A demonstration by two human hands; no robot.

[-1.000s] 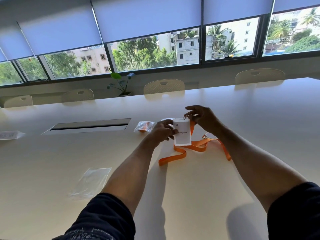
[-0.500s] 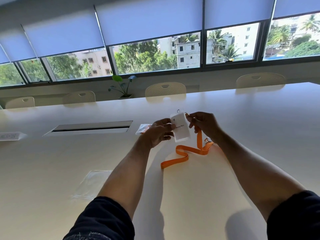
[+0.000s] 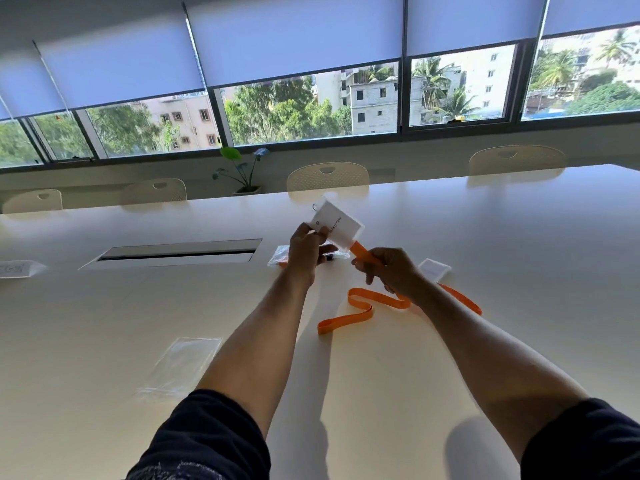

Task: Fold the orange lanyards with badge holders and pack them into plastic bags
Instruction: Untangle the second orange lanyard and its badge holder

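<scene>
My left hand pinches the lower corner of a white badge holder, lifted and tilted above the table. An orange lanyard runs from the badge down through my right hand, which grips the strap just below the badge. The rest of the strap snakes over the table in loose curves toward me. An empty clear plastic bag lies flat to the left of my left forearm. A packed bag with orange inside sits behind my left hand.
A second white badge holder with an orange strap lies right of my right hand. A long cable slot is set in the table at the left. Another bagged item rests at the far left edge. Chairs line the far side.
The badge holder has been lifted higher and tilted. My right hand slid from the clip at the top of the badge down onto the strap, drawing it taut; more of the lanyard lifted.
</scene>
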